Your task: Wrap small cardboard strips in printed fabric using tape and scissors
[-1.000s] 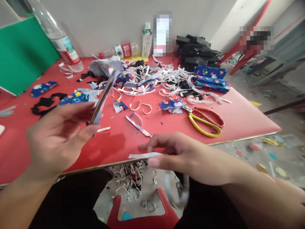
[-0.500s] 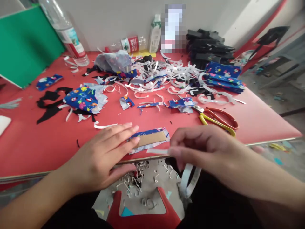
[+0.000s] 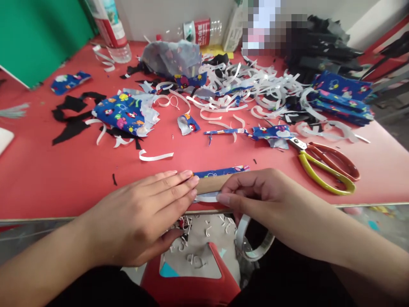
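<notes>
My left hand (image 3: 143,213) lies flat, fingers stretched, over the left part of a brown cardboard strip (image 3: 209,184) and the patterned blue fabric (image 3: 220,172) beneath it, at the table's front edge. The fabric shows along the strip's far side, with its pale underside on the near side. My right hand (image 3: 258,192) pinches a white tape end (image 3: 207,198), which lies along the near side of the strip. The tape roll (image 3: 254,243) hangs below my right hand, past the table edge. Part of the strip is hidden under both hands.
Scissors with red and yellow handles (image 3: 329,166) lie on the red table (image 3: 73,179) at right. White strip scraps (image 3: 236,89), a folded fabric stack (image 3: 343,98) and black pieces (image 3: 319,47) are behind. Bottles (image 3: 111,30) stand at the back. A red stool (image 3: 191,290) is below.
My right hand has brought the tape end against the near side of the strip and closer to my left hand. The view has shifted, so the table items appear larger and farther right.
</notes>
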The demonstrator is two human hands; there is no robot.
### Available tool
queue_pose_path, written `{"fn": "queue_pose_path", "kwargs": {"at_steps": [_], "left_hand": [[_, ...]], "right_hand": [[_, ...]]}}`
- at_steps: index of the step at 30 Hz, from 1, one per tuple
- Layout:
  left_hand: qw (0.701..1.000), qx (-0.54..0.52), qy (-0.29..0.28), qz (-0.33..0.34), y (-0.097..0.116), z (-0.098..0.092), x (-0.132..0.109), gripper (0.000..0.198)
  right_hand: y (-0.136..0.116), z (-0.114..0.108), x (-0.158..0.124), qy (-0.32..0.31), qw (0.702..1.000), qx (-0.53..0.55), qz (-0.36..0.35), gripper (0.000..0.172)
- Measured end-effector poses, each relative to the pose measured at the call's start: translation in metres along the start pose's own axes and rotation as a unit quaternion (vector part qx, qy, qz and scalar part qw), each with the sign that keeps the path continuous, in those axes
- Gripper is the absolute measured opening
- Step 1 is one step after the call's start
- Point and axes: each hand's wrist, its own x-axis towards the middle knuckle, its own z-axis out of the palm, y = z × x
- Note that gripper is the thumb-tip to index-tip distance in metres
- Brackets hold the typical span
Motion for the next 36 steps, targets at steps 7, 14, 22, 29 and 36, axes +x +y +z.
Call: {"fn": "queue_pose_path", "kwargs": {"at_steps": [7, 14, 22, 29, 36], "left_hand": [[1.0, 0.006, 0.011, 0.0, -0.0005, -0.0002, 0.001, 0.053], [1.0, 0.017, 0.01, 0.01, -0.0008, -0.0001, 0.0016, 0.048], [0.999, 0.024, 0.022, 0.009, -0.0006, 0.0015, 0.001, 0.049], [0.999, 0.023, 0.026, 0.021, -0.0009, 0.0015, 0.0037, 0.043], [0.999, 0.027, 0.028, 0.011, 0.0017, 0.0025, 0.0035, 0.035]], "right_hand": [[-0.0011, -0.0036, 0.0032, -0.014, 0.999, -0.041, 0.028, 0.039], [-0.0014, -0.005, 0.0053, -0.013, 0.998, -0.051, 0.041, 0.037], [0.0, -0.0097, 0.0046, -0.033, 0.999, -0.01, 0.034, 0.036], [-0.0035, -0.0042, 0.0051, -0.005, 0.998, -0.048, 0.04, 0.034], [-0.0067, -0.002, 0.005, 0.006, 0.997, -0.052, 0.049, 0.031]]}}
